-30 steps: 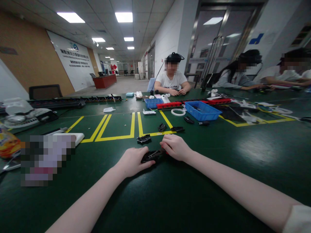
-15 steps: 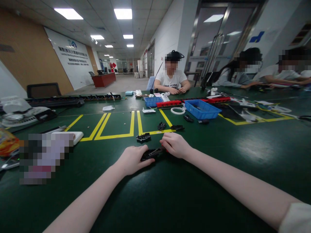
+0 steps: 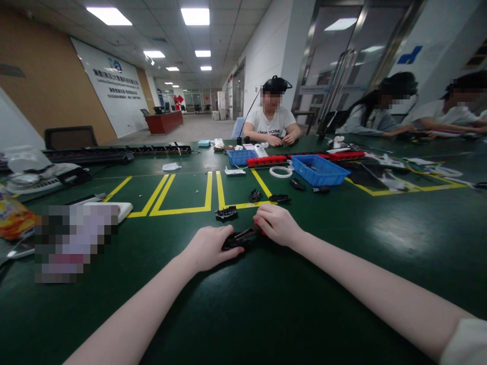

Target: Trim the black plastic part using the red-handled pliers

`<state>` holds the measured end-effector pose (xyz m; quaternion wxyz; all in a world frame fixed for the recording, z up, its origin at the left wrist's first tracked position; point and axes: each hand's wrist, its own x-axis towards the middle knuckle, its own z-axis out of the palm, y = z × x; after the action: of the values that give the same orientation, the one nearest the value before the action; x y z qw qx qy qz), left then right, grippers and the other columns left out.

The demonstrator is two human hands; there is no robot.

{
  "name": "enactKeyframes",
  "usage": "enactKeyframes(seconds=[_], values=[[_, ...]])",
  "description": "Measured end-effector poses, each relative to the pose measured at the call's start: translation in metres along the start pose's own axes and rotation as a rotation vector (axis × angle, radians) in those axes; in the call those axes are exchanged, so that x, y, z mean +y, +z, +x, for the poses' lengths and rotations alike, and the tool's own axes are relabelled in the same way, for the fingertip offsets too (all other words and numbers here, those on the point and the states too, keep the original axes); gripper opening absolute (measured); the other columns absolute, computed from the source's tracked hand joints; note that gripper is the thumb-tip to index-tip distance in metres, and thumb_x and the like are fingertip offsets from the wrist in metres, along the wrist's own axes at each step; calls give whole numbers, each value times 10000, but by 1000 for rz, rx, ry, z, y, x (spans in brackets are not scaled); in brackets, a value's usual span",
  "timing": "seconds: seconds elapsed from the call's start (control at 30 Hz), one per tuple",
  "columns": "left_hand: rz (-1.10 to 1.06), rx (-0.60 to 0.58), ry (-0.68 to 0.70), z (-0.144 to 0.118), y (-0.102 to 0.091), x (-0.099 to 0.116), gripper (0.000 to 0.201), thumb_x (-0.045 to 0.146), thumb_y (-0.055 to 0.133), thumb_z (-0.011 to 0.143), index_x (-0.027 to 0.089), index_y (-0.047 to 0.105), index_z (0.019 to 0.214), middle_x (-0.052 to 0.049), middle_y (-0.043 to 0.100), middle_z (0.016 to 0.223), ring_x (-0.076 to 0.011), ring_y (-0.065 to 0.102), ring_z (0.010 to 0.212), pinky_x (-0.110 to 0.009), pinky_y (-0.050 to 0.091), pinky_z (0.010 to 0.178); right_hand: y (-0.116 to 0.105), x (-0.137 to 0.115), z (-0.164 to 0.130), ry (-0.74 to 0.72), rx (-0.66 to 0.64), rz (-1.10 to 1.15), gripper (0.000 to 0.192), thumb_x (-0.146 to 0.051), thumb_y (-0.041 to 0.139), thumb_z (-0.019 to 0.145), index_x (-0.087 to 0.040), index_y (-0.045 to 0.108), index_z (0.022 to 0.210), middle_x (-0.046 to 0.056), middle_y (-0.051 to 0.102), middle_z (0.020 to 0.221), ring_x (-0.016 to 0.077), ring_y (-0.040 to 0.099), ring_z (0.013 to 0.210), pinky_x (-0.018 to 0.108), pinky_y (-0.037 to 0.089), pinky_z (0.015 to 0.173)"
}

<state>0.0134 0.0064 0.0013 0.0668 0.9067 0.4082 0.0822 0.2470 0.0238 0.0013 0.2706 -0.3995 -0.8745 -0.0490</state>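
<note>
Part: a black plastic part (image 3: 240, 237) lies on the desk just in front of the person, long axis running left to right, its right end tipped slightly up.
Left hand (image 3: 208, 247): grip clamped on the part's left end.
Right hand (image 3: 277, 224): fingers curled on the right end, where something red shows.
Desk (image 3: 342, 243): dark green with yellow tape lines, in a long, ceiling-lit room where other people sit.
Bins: a blue bin (image 3: 318, 170); contents unclear.

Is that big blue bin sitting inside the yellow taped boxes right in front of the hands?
No, the blue bin sits farther back and to the right, beyond the yellow tape lines.
</note>
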Motion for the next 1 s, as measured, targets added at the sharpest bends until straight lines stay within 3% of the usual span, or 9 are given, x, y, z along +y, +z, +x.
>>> enactKeyframes(seconds=[1.0], values=[[31,1,-5,0,0,0,395,589,434,879,205,525,877,-34,648,797,-205,616,685,-265,390,574,3,0,1,-19,-24,5,398,-346,325,966,-181,543,677,42,556,706,144,500,673,281,357,637]])
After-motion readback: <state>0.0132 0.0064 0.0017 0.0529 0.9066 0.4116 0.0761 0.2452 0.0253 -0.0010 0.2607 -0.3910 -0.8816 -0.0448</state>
